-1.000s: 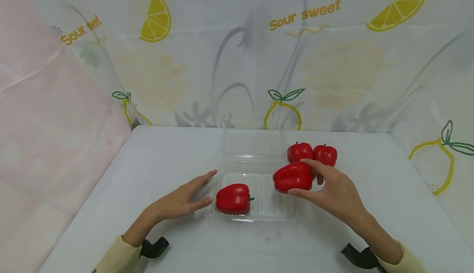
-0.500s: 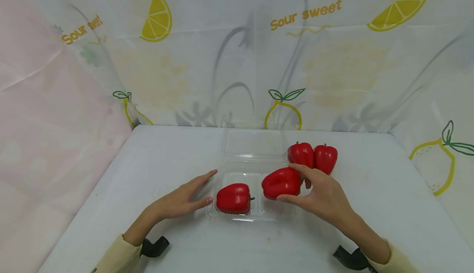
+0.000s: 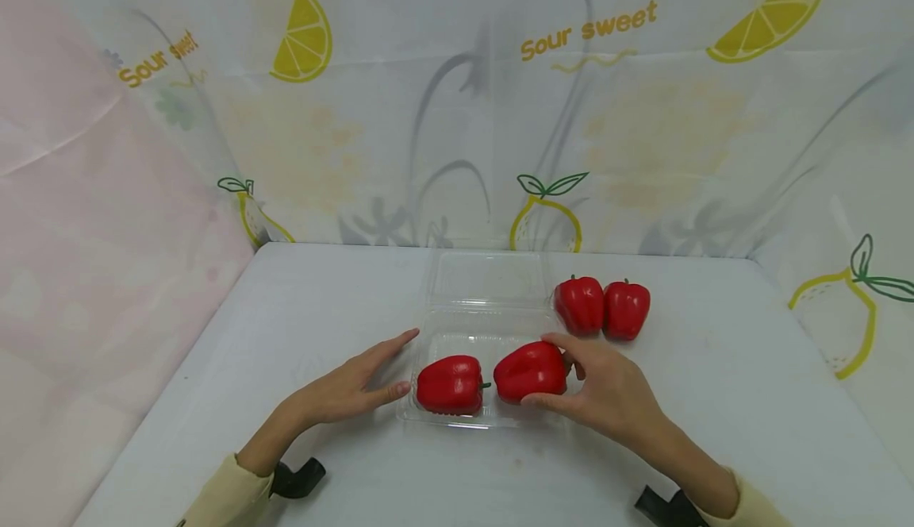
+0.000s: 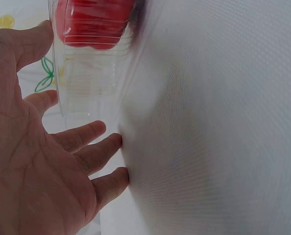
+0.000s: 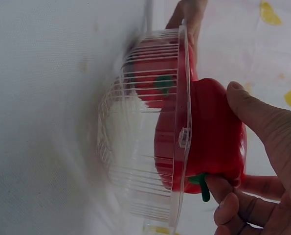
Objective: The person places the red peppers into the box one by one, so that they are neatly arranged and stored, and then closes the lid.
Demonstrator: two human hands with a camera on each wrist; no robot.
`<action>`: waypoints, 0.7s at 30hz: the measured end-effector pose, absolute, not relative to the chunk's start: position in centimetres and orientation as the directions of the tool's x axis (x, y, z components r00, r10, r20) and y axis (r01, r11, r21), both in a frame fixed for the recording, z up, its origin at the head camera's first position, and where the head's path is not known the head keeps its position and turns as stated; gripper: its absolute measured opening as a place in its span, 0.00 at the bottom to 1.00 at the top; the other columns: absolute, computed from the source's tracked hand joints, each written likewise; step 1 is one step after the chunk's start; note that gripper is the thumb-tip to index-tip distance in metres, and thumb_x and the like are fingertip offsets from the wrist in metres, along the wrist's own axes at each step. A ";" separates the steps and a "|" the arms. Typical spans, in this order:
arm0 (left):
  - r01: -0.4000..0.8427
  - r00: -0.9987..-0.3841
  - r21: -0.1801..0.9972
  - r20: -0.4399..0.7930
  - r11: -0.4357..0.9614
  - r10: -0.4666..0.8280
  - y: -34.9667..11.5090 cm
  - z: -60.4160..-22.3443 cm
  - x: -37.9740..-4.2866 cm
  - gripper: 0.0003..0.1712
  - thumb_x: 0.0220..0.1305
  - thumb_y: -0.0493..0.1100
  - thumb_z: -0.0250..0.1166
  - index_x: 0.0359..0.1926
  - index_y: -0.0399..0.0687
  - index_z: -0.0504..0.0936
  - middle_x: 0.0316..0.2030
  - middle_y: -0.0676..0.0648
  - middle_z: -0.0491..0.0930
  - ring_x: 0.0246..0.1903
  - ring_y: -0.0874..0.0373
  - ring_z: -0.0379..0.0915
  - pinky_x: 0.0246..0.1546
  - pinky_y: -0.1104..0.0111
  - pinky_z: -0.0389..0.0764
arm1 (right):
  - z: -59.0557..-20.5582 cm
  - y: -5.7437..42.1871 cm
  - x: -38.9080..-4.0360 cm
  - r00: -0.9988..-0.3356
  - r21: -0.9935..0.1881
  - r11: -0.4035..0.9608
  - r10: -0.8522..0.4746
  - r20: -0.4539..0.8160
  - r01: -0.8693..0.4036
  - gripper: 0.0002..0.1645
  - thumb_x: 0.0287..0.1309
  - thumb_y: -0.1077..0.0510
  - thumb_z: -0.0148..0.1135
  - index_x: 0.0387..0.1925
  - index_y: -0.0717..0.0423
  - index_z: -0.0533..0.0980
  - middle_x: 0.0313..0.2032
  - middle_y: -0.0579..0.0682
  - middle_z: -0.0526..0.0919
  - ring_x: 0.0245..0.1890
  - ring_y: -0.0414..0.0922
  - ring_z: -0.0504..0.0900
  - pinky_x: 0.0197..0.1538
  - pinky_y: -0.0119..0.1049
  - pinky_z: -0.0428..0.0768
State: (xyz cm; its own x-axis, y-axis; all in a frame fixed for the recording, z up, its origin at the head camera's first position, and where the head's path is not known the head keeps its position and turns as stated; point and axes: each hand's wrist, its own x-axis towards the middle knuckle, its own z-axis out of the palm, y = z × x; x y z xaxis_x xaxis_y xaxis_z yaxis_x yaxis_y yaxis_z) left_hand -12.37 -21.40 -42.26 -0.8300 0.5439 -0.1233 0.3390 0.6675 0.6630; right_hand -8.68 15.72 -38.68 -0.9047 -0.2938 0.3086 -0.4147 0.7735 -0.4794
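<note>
At lower centre, the glossy red bell pepper (image 3: 524, 372) pinched by the right hand (image 3: 612, 390) is best eased inside the clear plastic box (image 3: 467, 343); the left hand (image 3: 343, 390) is spread, empty.

Pale yellow sleeves (image 3: 230, 495), black wrist attachments (image 3: 300, 478)

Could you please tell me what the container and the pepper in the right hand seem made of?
Container: thin, shiny, probably plastic; red shows through its clear, ridged wall. Held pepper: smooth, glossy, perhaps plastic given its even colour, though real skin looks similar.
</note>
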 end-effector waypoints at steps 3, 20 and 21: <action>0.343 -0.830 0.661 -0.119 0.668 0.544 -21.4 -42.3 -12.4 0.46 0.64 0.67 0.59 0.77 0.64 0.52 0.74 0.52 0.55 0.72 0.48 0.51 0.63 0.41 0.64 | -39.0 15.6 -8.6 -0.908 -0.477 0.778 -0.298 0.293 -0.409 0.45 0.30 0.35 0.82 0.54 0.47 0.79 0.27 0.34 0.73 0.26 0.36 0.72 0.25 0.26 0.74; 0.353 -0.828 0.663 -0.107 0.660 0.550 -21.4 -42.3 -12.4 0.46 0.64 0.66 0.59 0.78 0.63 0.52 0.74 0.52 0.55 0.72 0.48 0.51 0.63 0.40 0.62 | -40.2 15.2 -8.3 -0.889 -0.443 0.775 -0.340 0.307 -0.450 0.45 0.31 0.33 0.82 0.53 0.48 0.80 0.26 0.31 0.73 0.26 0.34 0.71 0.26 0.26 0.73; 0.354 -0.828 0.663 -0.106 0.659 0.551 -21.4 -42.3 -12.4 0.46 0.64 0.65 0.60 0.78 0.63 0.53 0.74 0.52 0.55 0.72 0.48 0.51 0.63 0.40 0.63 | -40.3 15.2 -8.3 -0.886 -0.440 0.775 -0.343 0.311 -0.454 0.45 0.31 0.33 0.81 0.53 0.48 0.80 0.26 0.31 0.72 0.25 0.34 0.71 0.27 0.25 0.73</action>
